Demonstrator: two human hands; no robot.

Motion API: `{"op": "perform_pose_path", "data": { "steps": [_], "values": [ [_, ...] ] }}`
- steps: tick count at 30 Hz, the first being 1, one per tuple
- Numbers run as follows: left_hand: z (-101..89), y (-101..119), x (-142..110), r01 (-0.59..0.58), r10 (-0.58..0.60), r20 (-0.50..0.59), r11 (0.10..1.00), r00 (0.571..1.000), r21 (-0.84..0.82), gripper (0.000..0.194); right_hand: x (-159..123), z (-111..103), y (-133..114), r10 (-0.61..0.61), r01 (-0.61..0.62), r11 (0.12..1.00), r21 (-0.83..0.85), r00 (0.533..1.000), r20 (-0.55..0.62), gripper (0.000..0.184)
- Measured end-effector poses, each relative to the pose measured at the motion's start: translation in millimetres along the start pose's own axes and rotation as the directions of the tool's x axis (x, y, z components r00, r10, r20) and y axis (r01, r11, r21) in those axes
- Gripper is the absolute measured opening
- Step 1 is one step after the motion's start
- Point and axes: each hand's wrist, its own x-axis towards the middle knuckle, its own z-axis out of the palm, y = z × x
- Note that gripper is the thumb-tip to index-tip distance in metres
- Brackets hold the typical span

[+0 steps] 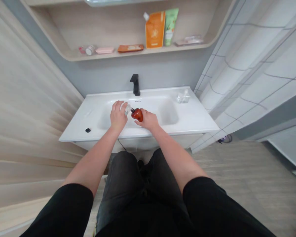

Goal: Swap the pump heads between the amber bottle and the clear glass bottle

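- Head view: my left hand (118, 116) grips a small clear container (127, 109).
- My right hand (149, 120) clasps an amber-red bottle (137, 114), black tip toward the container, above the sink (171, 112).

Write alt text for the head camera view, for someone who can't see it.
A right hand holds an amber bottle, angled toward a small clear object in the left hand, over a white sink. A black faucet stands behind.

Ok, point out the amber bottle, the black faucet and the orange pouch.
Amber bottle (137, 114): head view, on its body.
Black faucet (136, 86): head view, on its upright body.
Orange pouch (155, 30): head view, on its front.
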Motion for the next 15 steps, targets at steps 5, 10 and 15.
{"op": "perform_pose_path", "data": {
  "steps": [5,10,15],
  "values": [
    [-1.5,-0.3,0.6,-0.008,0.008,0.015,1.000,1.000,-0.004,0.063,-0.7,-0.7,0.1,-0.001,0.001,1.000,0.011,1.000,-0.003,0.081],
    [-0.7,-0.2,2.3,-0.016,0.016,0.020,1.000,1.000,0.000,0.063,-1.6,-4.8,-1.4,0.008,-0.008,1.000,0.018,1.000,0.003,0.081],
    [0.6,-0.2,5.3,-0.043,0.043,0.015,0.999,0.999,0.013,0.062,-0.9,-3.3,0.2,0.010,-0.010,1.000,0.021,1.000,-0.011,0.082]
  ]
}}
